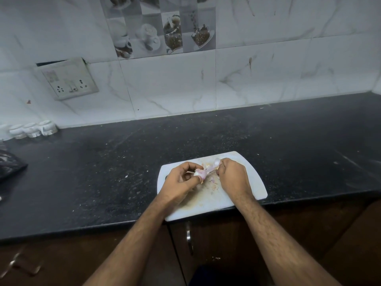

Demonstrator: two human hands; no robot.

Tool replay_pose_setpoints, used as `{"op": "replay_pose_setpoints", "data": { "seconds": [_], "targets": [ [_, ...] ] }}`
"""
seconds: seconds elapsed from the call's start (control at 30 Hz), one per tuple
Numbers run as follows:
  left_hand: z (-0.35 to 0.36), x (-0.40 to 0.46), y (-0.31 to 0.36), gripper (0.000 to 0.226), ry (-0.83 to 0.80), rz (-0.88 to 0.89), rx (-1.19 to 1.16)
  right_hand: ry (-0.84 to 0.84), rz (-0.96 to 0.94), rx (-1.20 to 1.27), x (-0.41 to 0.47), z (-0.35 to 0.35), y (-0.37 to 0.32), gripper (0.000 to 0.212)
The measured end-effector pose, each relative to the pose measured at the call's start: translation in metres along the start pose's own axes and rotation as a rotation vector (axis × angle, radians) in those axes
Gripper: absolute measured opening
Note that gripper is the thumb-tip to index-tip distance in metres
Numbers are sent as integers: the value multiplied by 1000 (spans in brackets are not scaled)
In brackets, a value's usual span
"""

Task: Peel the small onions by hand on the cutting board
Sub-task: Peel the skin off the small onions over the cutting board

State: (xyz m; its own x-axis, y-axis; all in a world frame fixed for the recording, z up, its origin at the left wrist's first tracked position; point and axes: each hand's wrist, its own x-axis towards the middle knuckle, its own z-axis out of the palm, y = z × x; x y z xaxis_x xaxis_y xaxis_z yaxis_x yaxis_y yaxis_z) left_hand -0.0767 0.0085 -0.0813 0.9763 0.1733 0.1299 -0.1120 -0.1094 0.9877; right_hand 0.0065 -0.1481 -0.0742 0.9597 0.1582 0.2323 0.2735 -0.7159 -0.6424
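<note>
A white cutting board (249, 182) lies at the front edge of the black counter. Over its middle, my left hand (181, 182) grips a small pale-purple onion (199, 172) between thumb and fingers. My right hand (231, 175) pinches a strip of onion skin (214, 165) that stretches up and right from the onion, still joined to it. Small bits of peel (213, 183) lie scattered on the board under my hands. No other whole onions can be seen.
The black granite counter (103, 172) runs left and right of the board. White ceramic jars (33, 130) stand at the back left by the tiled wall, and a dark plastic bag (10, 164) lies at the far left. A cabinet handle (188, 234) is below the board.
</note>
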Motion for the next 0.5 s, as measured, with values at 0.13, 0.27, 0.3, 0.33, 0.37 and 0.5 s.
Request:
{"op": "replay_pose_setpoints", "data": {
  "seconds": [0.13, 0.27, 0.3, 0.33, 0.37, 0.5],
  "targets": [
    [1, -1, 0, 16, 18, 22, 94, -6, -11, -41, 0, 2, 0, 35],
    [3, 0, -2, 14, 26, 26, 154, 2, -13, -32, -1, 1, -1, 35],
    [3, 0, -2, 16, 38, 23, 161, 14, -1, -15, -1, 1, 0, 35],
    [2, 0, -2, 18, 56, 14, 162, 31, 18, 16, -1, 0, 2, 36],
    [1, 0, -3, 19, 74, 2, 150, 49, 39, 54, -1, -1, 3, 36],
    [-1, 0, -5, 18, 81, -16, 126, 31, 15, 131, -2, -4, 5, 27]
  ]
}}
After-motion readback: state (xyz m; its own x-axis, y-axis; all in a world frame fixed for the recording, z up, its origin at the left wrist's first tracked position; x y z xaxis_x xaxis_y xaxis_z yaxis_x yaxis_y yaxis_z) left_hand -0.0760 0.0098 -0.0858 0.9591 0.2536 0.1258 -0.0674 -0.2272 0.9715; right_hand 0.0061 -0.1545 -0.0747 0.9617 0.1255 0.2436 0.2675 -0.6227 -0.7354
